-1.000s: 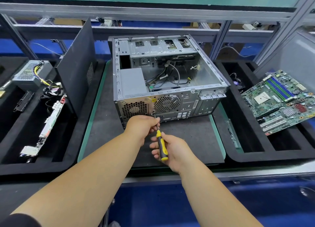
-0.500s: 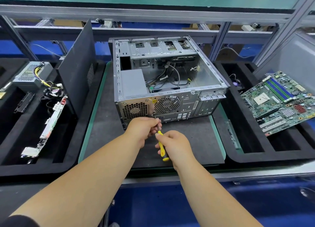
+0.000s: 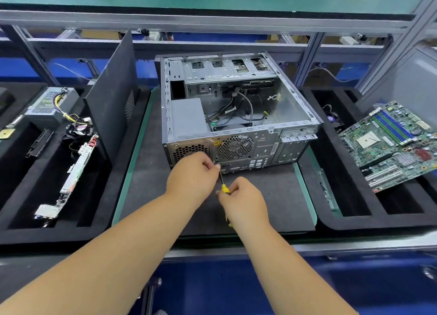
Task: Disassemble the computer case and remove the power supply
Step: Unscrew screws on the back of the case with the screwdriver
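— Looking at the back of the computer case (image 3: 236,116), where are we with the power supply (image 3: 189,118)?

— It sits inside the case at our near-left corner, its grille facing us on the rear panel. Our right hand (image 3: 243,201) is curled round the yellow handle of the screwdriver (image 3: 223,184), and our left hand (image 3: 192,172) pinches the thin shaft up near the tip.

— Which way does the tool lie?

— Its long axis runs away from us, handle low and near, tip up at the panel just right of the grille's lower corner. We judge a mounting screw is there, but the left fingers hide the tip, so we cannot tell whether it is seated.

— Which hand is nearer the screw?

— The left, right beside the panel; the right is a little behind it on the handle. We would keep the shaft square to the panel, since a tilt could let the tip slip.

— And around us?

— A side panel (image 3: 111,94) stands upright to the left, and a motherboard (image 3: 390,144) leans in the right tray (image 3: 350,220).
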The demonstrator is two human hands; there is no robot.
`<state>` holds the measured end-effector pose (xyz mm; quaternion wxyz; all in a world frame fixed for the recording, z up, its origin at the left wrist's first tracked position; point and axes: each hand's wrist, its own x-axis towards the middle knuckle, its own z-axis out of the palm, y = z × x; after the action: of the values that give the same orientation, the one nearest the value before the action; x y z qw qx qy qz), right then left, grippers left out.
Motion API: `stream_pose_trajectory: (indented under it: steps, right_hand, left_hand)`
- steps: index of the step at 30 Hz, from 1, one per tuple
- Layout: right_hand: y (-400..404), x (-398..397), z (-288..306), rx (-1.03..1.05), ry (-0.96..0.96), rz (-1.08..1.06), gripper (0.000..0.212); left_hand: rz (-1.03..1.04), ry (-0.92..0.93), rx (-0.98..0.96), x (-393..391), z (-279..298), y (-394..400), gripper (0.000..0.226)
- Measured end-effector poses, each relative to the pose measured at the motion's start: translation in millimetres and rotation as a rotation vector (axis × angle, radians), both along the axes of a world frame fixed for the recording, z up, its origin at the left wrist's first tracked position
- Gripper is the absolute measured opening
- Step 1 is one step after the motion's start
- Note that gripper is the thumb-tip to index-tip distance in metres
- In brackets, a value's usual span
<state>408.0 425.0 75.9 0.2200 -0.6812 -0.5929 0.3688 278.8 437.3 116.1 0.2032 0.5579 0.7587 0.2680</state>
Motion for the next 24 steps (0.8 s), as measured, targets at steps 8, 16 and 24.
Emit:
stream_pose_trajectory:
  steps: [8, 16, 24]
  right_hand:
    - [7, 3, 3, -0.542, 0.677, -0.153, 0.023]
    - [5, 9, 9, -0.816, 1.143, -0.197, 0.031]
    - [-3, 7, 5, -0.697, 1.101, -0.195, 0.029]
  left_hand:
    - [-0.354, 0.254, 0.468, -21, 63, 23, 0.011]
    - [-0.546, 0.555, 0.026, -23, 52, 67, 0.056]
    - [-0.555, 0.510, 0.092, -24, 47, 68, 0.030]
